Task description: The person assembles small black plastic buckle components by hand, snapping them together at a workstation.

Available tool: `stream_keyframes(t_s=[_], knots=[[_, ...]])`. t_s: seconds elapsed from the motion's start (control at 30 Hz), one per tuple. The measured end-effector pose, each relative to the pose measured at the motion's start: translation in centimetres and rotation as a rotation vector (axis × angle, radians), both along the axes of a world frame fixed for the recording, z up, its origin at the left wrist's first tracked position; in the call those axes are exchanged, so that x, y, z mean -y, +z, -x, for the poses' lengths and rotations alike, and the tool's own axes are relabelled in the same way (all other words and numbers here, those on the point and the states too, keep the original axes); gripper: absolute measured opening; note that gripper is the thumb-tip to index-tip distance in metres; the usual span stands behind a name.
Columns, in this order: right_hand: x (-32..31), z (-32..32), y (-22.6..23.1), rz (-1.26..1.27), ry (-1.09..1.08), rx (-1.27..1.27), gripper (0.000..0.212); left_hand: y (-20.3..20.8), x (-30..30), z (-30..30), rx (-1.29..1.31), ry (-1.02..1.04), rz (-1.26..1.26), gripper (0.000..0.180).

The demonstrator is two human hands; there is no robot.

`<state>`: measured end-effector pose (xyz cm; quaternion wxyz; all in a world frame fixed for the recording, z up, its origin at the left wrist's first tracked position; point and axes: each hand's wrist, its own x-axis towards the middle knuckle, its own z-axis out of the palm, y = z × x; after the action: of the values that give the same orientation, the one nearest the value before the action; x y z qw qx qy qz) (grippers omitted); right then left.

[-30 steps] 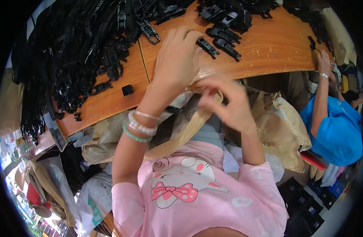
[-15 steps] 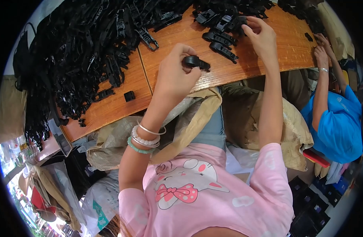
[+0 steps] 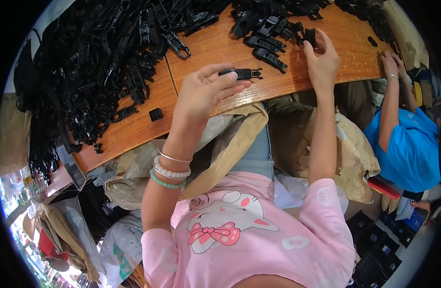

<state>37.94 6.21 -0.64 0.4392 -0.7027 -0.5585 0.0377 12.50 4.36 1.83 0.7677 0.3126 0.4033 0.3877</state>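
Note:
Above the near edge of the wooden table, my left hand [image 3: 199, 91] is closed on a long black plastic part [image 3: 248, 74] with prongs at its right end. Thumb and fingers grip its left end, hiding some of it. Farther right, my right hand [image 3: 323, 61] pinches a small black plastic piece [image 3: 309, 35], partly covered by the fingers. Just left of that hand, several similar black parts [image 3: 266, 53] lie in a loose row on the table. The two held pieces are apart from each other.
A big heap of black plastic parts [image 3: 105, 62] covers the left of the table [image 3: 215, 48]. One small black block [image 3: 155, 114] lies near its front edge. A co-worker in a blue shirt [image 3: 408, 149] has hands at the table's right end. Brown sacks [image 3: 352, 158] stand below the edge.
My left hand has turned, so the black part now lies level with its prongs pointing right. The right hand has drawn rightward and slightly nearer, with a black piece in its fingers.

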Motion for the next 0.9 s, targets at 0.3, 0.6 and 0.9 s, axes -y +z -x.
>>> stream_keyframes(t_s=[0.3, 0.6, 0.9], knots=[[3.4, -0.7, 0.5, -0.018, 0.142, -0.499, 0.043, -0.6, 0.5, 0.2, 0.006, -0.011, 0.046, 0.036], [3.4, -1.9, -0.9, 0.031, 0.086, -0.489, 0.030, -0.6, 0.8, 0.2, 0.046, -0.009, 0.008, 0.035], [4.7, -1.2, 0.0, 0.010, 0.045, 0.141, 0.030, 0.0, 1.0, 0.5, 0.022, -0.039, -0.025, 0.040]])
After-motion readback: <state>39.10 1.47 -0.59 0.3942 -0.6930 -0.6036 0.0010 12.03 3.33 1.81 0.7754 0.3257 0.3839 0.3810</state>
